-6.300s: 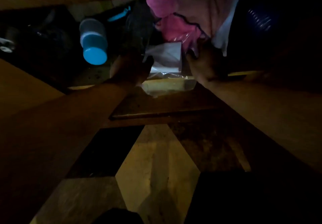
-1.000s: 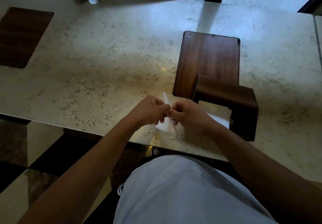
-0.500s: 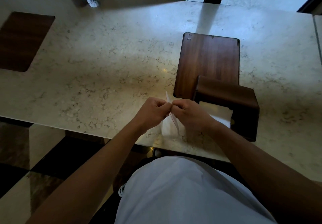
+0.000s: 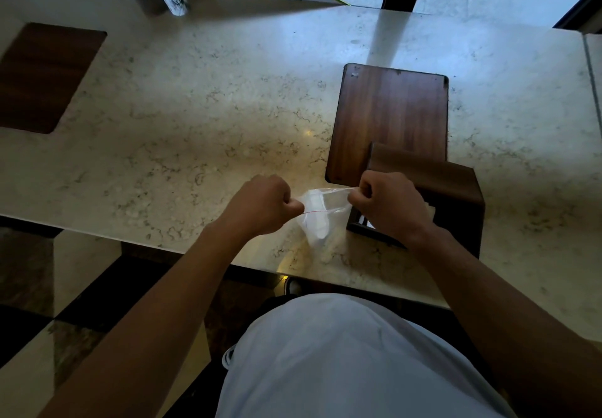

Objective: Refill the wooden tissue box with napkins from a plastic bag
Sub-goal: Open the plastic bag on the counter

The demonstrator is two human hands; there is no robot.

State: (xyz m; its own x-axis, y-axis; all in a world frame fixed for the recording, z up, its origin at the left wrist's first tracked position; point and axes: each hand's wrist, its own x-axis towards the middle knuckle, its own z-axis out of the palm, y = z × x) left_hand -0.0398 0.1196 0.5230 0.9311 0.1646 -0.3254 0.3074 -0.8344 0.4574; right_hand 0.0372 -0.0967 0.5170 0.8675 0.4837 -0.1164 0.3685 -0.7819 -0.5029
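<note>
The marble worktop [image 4: 195,118] carries a flat dark wooden panel [image 4: 391,118] to the right of centre. The wooden tissue box [image 4: 456,196] stands on the near end of this panel, with white paper visible at its open side. Just to the left of the box, near the worktop edge, the clear plastic bag [image 4: 321,219] with white napkins [image 4: 314,212] is held. The left hand [image 4: 260,204] and the right hand [image 4: 387,206] are both closed in fists, each pinching one side of the bag's mouth and stretching it apart.
</note>
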